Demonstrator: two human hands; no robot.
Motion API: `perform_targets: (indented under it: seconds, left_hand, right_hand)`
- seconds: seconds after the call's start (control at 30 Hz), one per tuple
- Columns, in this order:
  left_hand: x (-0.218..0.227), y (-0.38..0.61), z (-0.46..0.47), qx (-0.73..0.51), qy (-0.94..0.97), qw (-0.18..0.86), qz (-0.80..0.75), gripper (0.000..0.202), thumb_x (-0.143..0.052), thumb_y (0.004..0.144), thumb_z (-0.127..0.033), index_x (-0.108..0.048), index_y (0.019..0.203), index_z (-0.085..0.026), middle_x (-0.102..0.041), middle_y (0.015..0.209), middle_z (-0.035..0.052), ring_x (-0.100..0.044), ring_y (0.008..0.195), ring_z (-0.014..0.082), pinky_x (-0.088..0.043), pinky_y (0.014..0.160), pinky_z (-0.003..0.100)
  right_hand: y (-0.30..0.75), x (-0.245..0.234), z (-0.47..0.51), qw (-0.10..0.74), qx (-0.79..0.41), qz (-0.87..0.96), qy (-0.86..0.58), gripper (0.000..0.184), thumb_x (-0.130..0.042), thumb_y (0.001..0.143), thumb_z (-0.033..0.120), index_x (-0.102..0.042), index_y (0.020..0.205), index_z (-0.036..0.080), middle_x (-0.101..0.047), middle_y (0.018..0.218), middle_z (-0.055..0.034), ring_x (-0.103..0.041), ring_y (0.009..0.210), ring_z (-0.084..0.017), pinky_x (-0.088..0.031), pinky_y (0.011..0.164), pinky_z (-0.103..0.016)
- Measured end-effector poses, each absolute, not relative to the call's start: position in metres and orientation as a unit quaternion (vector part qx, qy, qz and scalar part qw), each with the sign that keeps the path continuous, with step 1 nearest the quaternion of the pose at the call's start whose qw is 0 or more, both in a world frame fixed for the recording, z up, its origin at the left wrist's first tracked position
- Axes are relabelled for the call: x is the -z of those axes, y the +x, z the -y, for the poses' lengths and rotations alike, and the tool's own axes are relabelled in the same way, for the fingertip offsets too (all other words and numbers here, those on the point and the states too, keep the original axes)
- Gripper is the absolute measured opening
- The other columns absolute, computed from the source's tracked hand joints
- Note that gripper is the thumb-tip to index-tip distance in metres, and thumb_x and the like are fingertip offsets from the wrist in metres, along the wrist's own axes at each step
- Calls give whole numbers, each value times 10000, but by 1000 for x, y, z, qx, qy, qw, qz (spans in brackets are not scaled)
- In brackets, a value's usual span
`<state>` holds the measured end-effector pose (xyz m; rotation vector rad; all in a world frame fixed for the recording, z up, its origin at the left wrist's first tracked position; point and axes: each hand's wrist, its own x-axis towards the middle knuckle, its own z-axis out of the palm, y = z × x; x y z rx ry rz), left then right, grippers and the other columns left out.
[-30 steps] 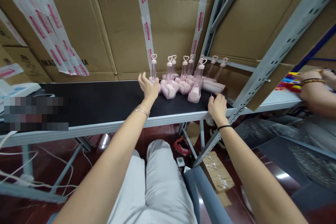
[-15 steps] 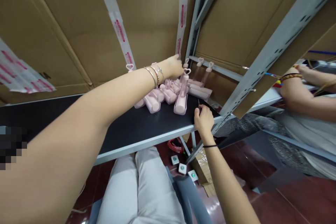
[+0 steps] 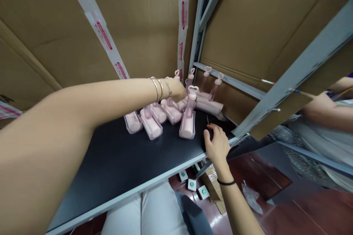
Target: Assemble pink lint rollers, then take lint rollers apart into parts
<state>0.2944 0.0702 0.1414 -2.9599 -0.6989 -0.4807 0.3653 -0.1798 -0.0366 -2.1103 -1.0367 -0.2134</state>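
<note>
Reaching among pink heart-topped holders (image 3: 187,125) crowded at the tabletop's (image 3: 110,161) far corner, the left hand (image 3: 178,91), fingers hidden, could tip upright ones with its wrist; the right hand (image 3: 217,145) rests curled nearby, grip likewise unclear.

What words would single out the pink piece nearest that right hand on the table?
On the black tabletop before the cardboard wall lies a cluster of pink holders. The pink holder just left of the right hand is yours. Unlike its neighbours, it lies apart, closest to that hand.
</note>
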Motion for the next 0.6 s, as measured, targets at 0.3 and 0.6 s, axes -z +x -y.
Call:
perform_targets:
  seconds: [0.3,0.6]
  left_hand:
    - [-244,266,-129,-112,-926,6,361,385,-609,836,-400,-755,854,-44,-726,762,82,-629,700,123,-474,801,274]
    - [-214,223,-160,6,-930,63,363,313,-564,827,-262,-712,933,-7,-639,619,-50,-530,554,27,-454,725,193]
  right_hand:
    - [367,40,180,392,89,401,-823,374,-374,899,416,-608,1069,179,-628,1216,-116,-571,1069,-291,-421,928,-428]
    - [367,41,180,393,89,396,-825,381,-385,889,428,-621,1061,183,-634,1211,-96,-578,1070,-291,-425,923,-423]
